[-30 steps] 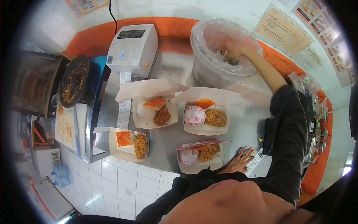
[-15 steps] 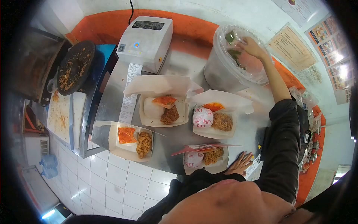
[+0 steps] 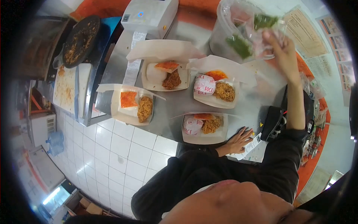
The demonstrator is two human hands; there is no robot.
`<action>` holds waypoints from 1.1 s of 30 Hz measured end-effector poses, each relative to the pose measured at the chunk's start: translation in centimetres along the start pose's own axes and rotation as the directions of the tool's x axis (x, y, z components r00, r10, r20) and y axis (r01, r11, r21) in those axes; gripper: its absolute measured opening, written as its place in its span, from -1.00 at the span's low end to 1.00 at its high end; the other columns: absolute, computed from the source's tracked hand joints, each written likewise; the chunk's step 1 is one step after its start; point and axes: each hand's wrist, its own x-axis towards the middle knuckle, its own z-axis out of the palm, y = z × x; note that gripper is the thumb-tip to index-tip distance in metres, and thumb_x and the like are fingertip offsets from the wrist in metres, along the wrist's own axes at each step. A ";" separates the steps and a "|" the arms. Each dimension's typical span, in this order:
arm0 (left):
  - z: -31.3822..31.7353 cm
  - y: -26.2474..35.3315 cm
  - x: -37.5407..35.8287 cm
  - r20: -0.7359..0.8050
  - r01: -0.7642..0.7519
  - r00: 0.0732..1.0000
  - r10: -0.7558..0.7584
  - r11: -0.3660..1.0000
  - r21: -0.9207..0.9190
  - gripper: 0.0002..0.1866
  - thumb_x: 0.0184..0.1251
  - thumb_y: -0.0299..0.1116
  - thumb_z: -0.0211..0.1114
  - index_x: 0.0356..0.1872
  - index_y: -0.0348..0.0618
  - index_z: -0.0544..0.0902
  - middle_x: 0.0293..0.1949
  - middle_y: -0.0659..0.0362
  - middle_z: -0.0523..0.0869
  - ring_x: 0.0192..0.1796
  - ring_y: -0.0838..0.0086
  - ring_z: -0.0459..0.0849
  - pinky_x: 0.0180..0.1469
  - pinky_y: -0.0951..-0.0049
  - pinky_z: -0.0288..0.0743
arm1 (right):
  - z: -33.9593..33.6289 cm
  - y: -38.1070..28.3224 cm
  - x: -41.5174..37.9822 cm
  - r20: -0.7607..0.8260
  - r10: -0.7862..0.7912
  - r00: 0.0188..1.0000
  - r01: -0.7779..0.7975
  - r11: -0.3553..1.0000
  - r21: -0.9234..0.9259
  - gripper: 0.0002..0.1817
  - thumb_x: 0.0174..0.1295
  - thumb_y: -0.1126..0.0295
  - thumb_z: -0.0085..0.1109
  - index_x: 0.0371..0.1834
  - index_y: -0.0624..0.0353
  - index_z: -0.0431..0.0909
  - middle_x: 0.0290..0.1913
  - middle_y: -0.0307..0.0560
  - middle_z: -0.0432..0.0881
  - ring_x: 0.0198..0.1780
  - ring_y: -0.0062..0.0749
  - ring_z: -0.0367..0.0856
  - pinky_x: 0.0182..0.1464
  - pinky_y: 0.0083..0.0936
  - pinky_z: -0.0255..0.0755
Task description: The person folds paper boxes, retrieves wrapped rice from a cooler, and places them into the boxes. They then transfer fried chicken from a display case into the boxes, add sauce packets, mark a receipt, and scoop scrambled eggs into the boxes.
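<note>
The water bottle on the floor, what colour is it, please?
The bottle is blue; head view.

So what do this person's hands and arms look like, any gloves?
No gloves show on the left hand or the right hand. The left sleeve is black and reaches near the wrist; the right sleeve, black too, stops near the elbow.

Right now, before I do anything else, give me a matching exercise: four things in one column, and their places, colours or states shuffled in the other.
Things
1. Right hand
2. Left hand
3. Printer
4. Round stone dish

Places, colours or states
A. White, with a printed paper strip running down in front
B. Dark, with brown crumbs in it
C. Raised by the plastic-lined tub, holding clear plastic with green contents
D. Resting spread at the counter's near edge, beside a yellow bit

Pairs: 1-C, 2-D, 3-A, 4-B
</note>
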 end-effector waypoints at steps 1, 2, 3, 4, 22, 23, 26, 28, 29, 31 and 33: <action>-0.2 0.0 0.1 0.073 0.004 0.997 -0.007 0.999 0.038 -0.27 0.03 0.00 0.23 0.26 -0.07 0.32 0.38 -0.09 0.02 0.46 0.10 -0.18 0.42 -0.04 -0.41 | 0.6 0.1 -1.1 0.010 0.000 1.000 0.000 1.000 0.004 -0.66 0.25 0.30 0.12 -0.03 0.33 0.50 -0.26 -0.12 0.60 -0.37 -0.56 0.58 -0.41 -0.64 0.50; -0.1 0.4 0.1 0.146 0.003 0.989 -0.013 0.997 0.071 -0.24 0.11 0.03 0.23 0.33 -0.04 0.23 0.43 -0.03 -0.08 0.47 0.09 -0.25 0.41 -0.08 -0.45 | 1.6 0.9 -2.4 0.104 0.052 0.993 -0.057 0.998 0.040 -0.67 0.27 0.31 0.08 -0.01 0.32 0.49 -0.19 -0.08 0.61 -0.34 -0.50 0.61 -0.37 -0.62 0.54; 1.0 0.4 0.0 0.144 0.010 0.989 -0.020 0.998 0.066 -0.24 0.11 0.03 0.23 0.33 -0.04 0.23 0.43 -0.03 -0.08 0.47 0.09 -0.25 0.41 -0.08 -0.45 | 2.3 2.1 -3.4 0.198 0.102 0.975 -0.118 0.991 0.069 -0.68 0.29 0.33 0.05 0.01 0.31 0.48 -0.12 -0.04 0.61 -0.31 -0.44 0.64 -0.33 -0.59 0.58; 2.3 0.2 -0.2 0.077 0.022 0.997 -0.024 0.999 0.032 -0.18 0.05 0.06 0.28 0.33 -0.03 0.22 0.43 -0.03 -0.10 0.47 0.09 -0.26 0.42 -0.08 -0.46 | 2.9 3.9 -4.1 0.306 0.175 0.936 -0.182 0.983 -0.006 -0.68 0.30 0.34 0.03 0.01 0.33 0.48 -0.12 -0.04 0.61 -0.31 -0.45 0.65 -0.34 -0.58 0.58; -4.2 2.5 -3.0 -0.273 -0.098 0.962 -0.001 0.933 -0.347 -0.39 0.02 -0.36 0.27 0.16 -0.11 0.30 0.10 0.00 0.35 0.18 0.13 0.30 0.20 0.15 0.16 | 4.0 3.0 -16.8 -0.068 -0.116 0.991 0.115 0.993 -0.023 -0.84 0.02 0.52 0.27 -0.30 0.25 0.60 -0.38 -0.13 0.60 -0.42 -0.61 0.45 -0.30 -0.63 0.36; -5.7 3.0 -4.4 -0.278 -0.083 0.956 -0.091 0.827 -0.556 -0.42 0.02 -0.41 0.27 0.13 -0.15 0.31 0.06 0.00 0.38 0.13 0.15 0.35 0.16 0.19 0.21 | 4.3 2.6 -18.3 -0.119 -0.058 0.991 0.061 0.998 0.024 -0.88 0.02 0.54 0.27 -0.35 0.25 0.59 -0.44 -0.16 0.58 -0.47 -0.60 0.43 -0.33 -0.61 0.36; -10.0 3.3 -9.3 -0.470 -0.027 0.770 -0.432 0.714 -0.700 -0.50 0.02 -0.52 0.26 0.05 -0.23 0.34 -0.07 0.02 0.45 -0.02 0.25 0.46 0.05 0.28 0.31 | 4.7 2.5 -21.3 0.105 -0.028 0.994 0.047 0.983 -0.175 -0.89 0.04 0.51 0.25 -0.37 0.24 0.55 -0.51 -0.17 0.53 -0.51 -0.56 0.45 -0.37 -0.59 0.36; -14.3 2.6 -10.6 -0.668 0.141 0.549 -0.502 0.844 -0.518 -0.49 0.05 -0.46 0.30 0.06 -0.23 0.34 -0.03 0.04 0.44 0.02 0.31 0.43 0.07 0.29 0.29 | 5.6 3.6 -22.5 0.216 0.031 0.976 0.004 0.987 -0.161 -0.88 0.02 0.51 0.27 -0.46 0.26 0.51 -0.53 -0.18 0.52 -0.53 -0.53 0.45 -0.43 -0.57 0.34; -15.9 1.6 -11.0 -0.672 0.163 0.570 -0.472 0.867 -0.471 -0.47 0.03 -0.46 0.33 0.07 -0.21 0.35 -0.04 0.06 0.46 0.02 0.32 0.44 0.09 0.30 0.29 | 6.1 4.2 -23.1 0.338 0.088 0.937 -0.035 0.986 -0.161 -0.83 0.01 0.51 0.29 -0.55 0.28 0.46 -0.56 -0.19 0.50 -0.54 -0.50 0.45 -0.48 -0.56 0.33; -18.5 0.4 -10.9 -0.676 0.174 0.601 -0.426 0.895 -0.410 -0.45 0.02 -0.45 0.36 0.08 -0.20 0.36 -0.05 0.09 0.47 0.03 0.32 0.45 0.10 0.30 0.28 | 7.7 5.0 -23.4 0.331 0.044 0.942 0.031 0.975 -0.218 -0.81 0.02 0.47 0.30 -0.54 0.27 0.45 -0.55 -0.16 0.49 -0.54 -0.43 0.45 -0.47 -0.53 0.33; -20.1 0.2 -10.4 -0.430 0.226 0.749 -0.504 0.804 -0.549 -0.53 -0.02 -0.49 0.39 -0.01 -0.15 0.48 -0.12 0.12 0.56 -0.01 0.34 0.50 0.05 0.38 0.35 | 9.0 5.3 -23.2 0.329 -0.002 0.944 0.100 0.954 -0.281 -0.79 0.03 0.42 0.30 -0.54 0.27 0.44 -0.54 -0.13 0.48 -0.53 -0.36 0.46 -0.46 -0.51 0.34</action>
